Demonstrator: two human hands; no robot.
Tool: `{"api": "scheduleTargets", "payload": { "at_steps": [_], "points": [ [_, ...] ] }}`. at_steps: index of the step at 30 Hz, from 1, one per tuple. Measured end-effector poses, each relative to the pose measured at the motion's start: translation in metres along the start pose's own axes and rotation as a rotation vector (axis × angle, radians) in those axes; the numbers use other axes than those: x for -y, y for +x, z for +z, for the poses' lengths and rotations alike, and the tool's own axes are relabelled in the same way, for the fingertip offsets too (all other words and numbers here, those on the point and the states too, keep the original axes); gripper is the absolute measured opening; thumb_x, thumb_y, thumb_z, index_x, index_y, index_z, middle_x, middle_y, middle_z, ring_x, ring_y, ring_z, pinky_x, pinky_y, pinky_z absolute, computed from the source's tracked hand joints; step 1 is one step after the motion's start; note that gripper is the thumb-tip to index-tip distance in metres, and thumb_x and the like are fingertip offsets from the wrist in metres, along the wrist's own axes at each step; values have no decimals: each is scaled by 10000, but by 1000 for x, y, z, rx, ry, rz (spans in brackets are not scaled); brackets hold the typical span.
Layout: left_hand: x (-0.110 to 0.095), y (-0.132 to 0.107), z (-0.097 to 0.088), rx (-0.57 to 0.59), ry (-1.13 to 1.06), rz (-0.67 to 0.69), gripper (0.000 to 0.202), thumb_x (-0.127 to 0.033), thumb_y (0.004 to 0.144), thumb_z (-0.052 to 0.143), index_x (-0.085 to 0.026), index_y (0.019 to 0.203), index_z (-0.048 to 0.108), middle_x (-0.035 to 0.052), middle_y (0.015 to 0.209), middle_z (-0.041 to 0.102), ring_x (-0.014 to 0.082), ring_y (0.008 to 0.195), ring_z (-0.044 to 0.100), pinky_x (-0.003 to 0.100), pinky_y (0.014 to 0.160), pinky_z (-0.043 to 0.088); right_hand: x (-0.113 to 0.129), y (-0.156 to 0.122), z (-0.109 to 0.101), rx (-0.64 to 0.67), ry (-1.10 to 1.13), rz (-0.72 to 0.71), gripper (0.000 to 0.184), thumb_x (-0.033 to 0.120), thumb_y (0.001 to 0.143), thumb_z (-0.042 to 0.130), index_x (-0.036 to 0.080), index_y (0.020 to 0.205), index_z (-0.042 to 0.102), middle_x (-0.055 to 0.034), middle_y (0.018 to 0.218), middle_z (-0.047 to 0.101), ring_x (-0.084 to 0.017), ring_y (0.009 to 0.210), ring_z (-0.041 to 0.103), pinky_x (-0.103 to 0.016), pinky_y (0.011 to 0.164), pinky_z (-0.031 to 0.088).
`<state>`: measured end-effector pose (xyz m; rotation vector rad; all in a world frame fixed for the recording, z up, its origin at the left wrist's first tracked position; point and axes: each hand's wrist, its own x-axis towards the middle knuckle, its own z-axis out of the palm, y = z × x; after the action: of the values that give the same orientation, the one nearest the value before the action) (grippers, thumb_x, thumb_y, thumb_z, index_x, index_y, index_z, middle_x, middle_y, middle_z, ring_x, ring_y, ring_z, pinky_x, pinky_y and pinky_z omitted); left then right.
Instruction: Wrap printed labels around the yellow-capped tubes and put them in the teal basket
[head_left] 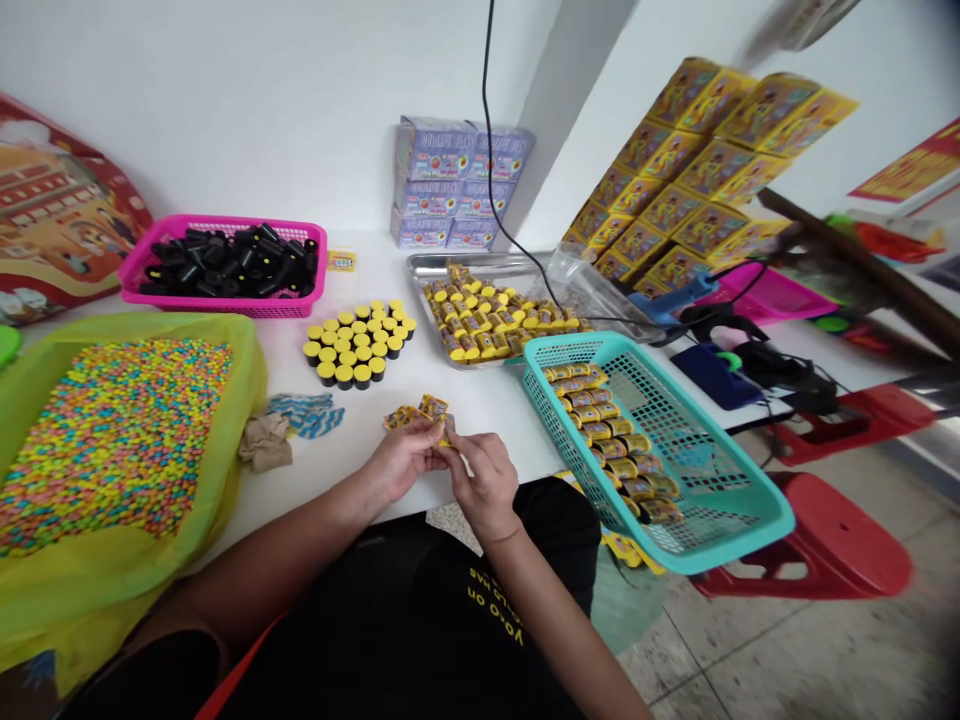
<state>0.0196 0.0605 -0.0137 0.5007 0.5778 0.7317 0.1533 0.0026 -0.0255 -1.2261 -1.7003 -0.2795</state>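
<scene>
My left hand point(405, 458) and my right hand point(486, 480) meet at the table's front edge. Between their closed fingertips is a small yellow printed label point(445, 428); the fingers cover much of it. Just behind them lie more yellow printed labels point(403, 416) in a loose pile. Farther back, a group of black canisters with yellow lids point(360, 345) stands upright on the white table. To the right, a turquoise basket point(720, 500) holds a row of label-wrapped canisters point(619, 445) lying on their sides.
A metal tray point(416, 290) holds many yellow wrapped pieces. At left are a pink basket point(225, 305) of black canisters and a yellow-lined bin point(251, 370) of colourful candies. Crumpled cloths point(268, 443) lie nearby. Purple boxes point(461, 180) and yellow boxes point(675, 170) are stacked behind; a cable point(489, 120) hangs down.
</scene>
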Motion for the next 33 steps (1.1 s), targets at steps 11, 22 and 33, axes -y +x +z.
{"api": "scheduleTargets", "payload": {
  "at_steps": [11,22,33],
  "points": [
    [-1,-1,-1,6,-6,10,302,-259,665,838,-166,912,690,23,807,682,141,638,645,273,595,525,6,3,-2,11,188,205,174,178,905,583,218,1033,694,-45,754,658,-180,698,612,-335,628,533],
    [3,-11,13,-109,291,210,286,-308,638,849,-162,822,687,4,802,656,110,703,601,195,595,490,28,23,-18,334,-82,388,371,281,766,700,189,1118,628,-77,915,701,-223,852,640,-343,768,536],
    [0,-16,10,-41,500,161,471,-461,754,734,-168,1094,593,72,837,705,181,557,657,226,424,407,-37,37,-107,157,-137,536,308,194,750,612,194,1055,661,-40,904,703,-154,727,627,-273,687,511]
  ]
}}
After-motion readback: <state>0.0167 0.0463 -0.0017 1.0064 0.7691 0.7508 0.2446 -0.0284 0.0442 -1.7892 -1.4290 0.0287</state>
